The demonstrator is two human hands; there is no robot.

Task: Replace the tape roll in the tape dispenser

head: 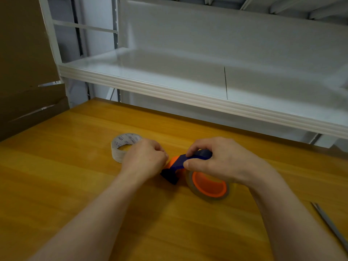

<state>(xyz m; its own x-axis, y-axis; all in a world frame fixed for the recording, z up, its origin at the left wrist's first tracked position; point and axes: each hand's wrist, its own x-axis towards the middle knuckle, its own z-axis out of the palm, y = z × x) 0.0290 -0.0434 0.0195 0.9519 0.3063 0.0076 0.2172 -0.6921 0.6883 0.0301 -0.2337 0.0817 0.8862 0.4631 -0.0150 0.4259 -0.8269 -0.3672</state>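
Tape dispenser [185,160], roll [208,198] on, is gripped by the right hand [222,161]; left hand [145,157] curls its fingers, maybe pinching tape to pull through next.

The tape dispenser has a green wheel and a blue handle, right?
Not quite. The head view shows the tape dispenser has an orange wheel, not a green one. Its handle is blue, as you said, and the right hand grips it.

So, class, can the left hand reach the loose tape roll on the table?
Probably yes: the loose tape roll lies just beyond the left hand, nothing between them, though that hand seems busy at the tape dispenser.
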